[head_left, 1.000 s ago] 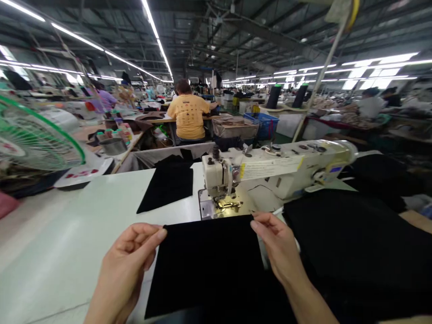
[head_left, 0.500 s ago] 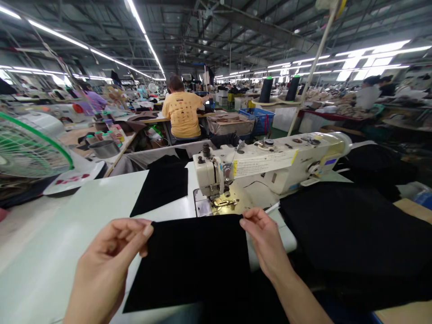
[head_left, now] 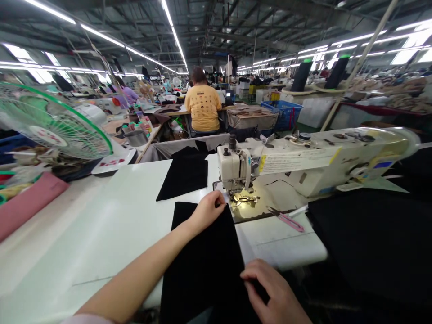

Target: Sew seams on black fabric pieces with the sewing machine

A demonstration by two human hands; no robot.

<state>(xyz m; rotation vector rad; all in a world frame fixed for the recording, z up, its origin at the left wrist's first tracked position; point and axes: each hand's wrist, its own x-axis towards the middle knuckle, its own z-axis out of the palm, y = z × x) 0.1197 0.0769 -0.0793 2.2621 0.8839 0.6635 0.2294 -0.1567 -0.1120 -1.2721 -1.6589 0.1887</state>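
On the white table (head_left: 101, 225), before the sewing machine (head_left: 303, 162): black cloth (head_left: 202, 252) now laid flat and turned lengthwise, no longer stretched between both hands as a second earlier; far corner brought just beside the presser foot. Left hand (head_left: 207, 209) reaching forward, arm extended, fingers curled narrow, pinching that far corner. Right hand (head_left: 270, 292) low at the table edge, knuckles up, fingers bent around the near edge.

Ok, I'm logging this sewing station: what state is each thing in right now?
black fabric piece, flat on the table, far corner by the presser foot.
left hand, closed on its far corner.
right hand, pinching its near edge.
sewing machine, needle light on.
pink snips, lying unheld beside the machine.
second black piece, flat, untouched.
fan, spinning or not: cannot tell.
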